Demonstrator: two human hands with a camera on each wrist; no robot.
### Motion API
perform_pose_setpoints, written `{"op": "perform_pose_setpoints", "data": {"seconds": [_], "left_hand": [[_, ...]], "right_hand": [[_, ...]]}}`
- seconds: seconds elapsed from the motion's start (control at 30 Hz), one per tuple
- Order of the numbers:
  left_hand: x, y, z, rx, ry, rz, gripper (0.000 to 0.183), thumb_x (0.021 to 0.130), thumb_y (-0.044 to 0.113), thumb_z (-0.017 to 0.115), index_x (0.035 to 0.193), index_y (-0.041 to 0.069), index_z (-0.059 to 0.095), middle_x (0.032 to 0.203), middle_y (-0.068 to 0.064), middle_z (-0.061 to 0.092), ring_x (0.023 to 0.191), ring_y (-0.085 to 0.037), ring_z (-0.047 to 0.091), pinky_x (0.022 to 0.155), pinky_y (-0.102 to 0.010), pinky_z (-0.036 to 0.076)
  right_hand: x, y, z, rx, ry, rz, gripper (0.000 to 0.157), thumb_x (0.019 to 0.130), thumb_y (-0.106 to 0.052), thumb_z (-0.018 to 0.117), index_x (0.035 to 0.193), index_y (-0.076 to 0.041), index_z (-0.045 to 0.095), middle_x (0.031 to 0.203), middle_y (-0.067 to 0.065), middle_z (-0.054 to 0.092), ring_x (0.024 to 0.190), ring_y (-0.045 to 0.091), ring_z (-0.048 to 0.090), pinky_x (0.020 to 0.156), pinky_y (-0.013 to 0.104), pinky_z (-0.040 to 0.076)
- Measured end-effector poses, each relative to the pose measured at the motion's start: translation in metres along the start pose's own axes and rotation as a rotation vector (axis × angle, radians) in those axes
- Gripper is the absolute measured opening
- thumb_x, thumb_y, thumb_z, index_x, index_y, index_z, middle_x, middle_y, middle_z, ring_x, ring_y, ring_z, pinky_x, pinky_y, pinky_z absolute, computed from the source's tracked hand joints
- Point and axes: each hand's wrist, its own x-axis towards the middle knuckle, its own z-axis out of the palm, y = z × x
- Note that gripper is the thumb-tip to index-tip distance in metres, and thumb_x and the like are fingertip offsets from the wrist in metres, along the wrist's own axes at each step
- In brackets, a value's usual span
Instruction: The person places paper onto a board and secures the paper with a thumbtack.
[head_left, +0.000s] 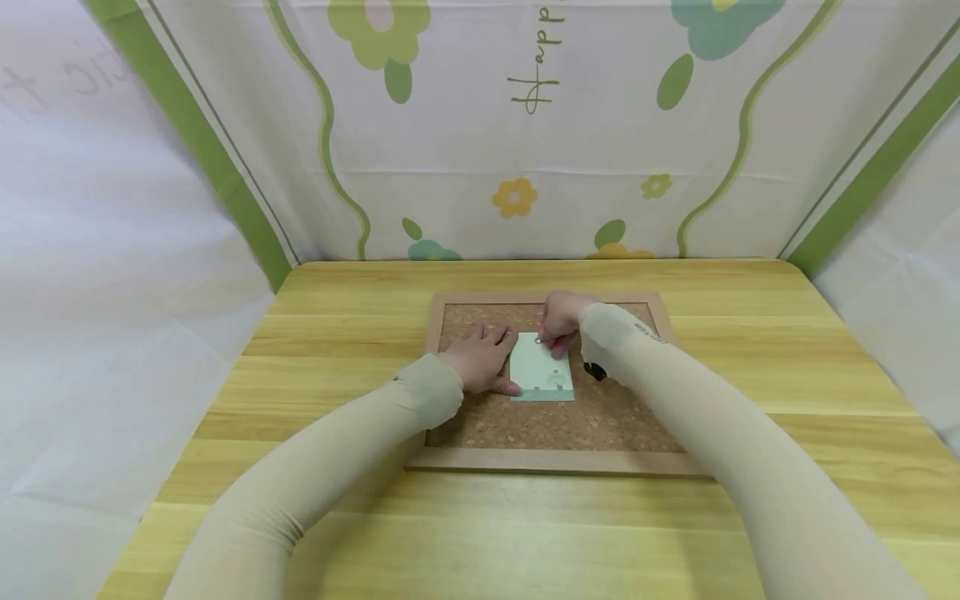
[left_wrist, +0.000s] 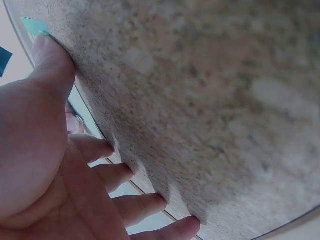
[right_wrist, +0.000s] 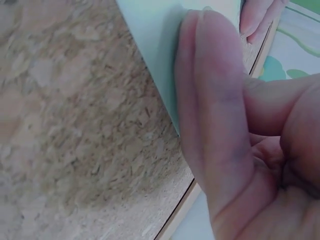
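A pale green sheet of note paper (head_left: 531, 367) with a darker green strip along its bottom lies on a framed cork board (head_left: 480, 429). My left hand (head_left: 480, 360) rests with spread fingers at the sheet's left side. Its thumb touches the lower left corner, and the other fingertips (left_wrist: 122, 172) press on the cork. Near the sheet's top edge, my right hand (head_left: 559, 323) pinches a small silvery thumbtack (head_left: 537, 340). In the right wrist view, the fingers (right_wrist: 220, 90) lie against the sheet and mostly hide the tack.
The board's wooden frame (head_left: 555, 460) lies on a yellow wood-grain table (head_left: 480, 533). A white cloth (head_left: 450, 142) with printed flowers hangs behind the table. A small black object (head_left: 595, 371) shows under the right wrist.
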Motion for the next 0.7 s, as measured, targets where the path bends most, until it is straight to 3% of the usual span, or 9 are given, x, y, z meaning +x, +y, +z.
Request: {"op": "perform_pose_setpoints", "data": {"seconds": [0.53,0.7], "left_hand": [[-0.002,0.001,-0.001,-0.002,0.0,0.002,0.101,0.087,0.067,0.053,0.161,0.016,0.008,0.166,-0.008,0.003,0.148,-0.044,0.008,0.112,-0.06,0.024],[-0.002,0.001,-0.002,-0.005,-0.006,0.002,0.101,0.087,0.068,0.053,0.161,0.016,0.008,0.166,-0.007,0.002,0.148,-0.044,0.007,0.112,-0.06,0.024]], "right_hand": [[0.004,-0.009,0.002,-0.136,0.012,0.062,0.027,0.093,-0.009,0.064,0.067,-0.003,0.066,0.057,0.006,0.063,0.047,0.011,0.062,0.05,0.024,0.049],[0.002,-0.013,0.004,-0.152,0.018,0.065,0.022,0.092,-0.005,0.061,0.071,-0.001,0.066,0.059,0.007,0.063,0.047,0.011,0.06,0.046,0.022,0.044]]}}
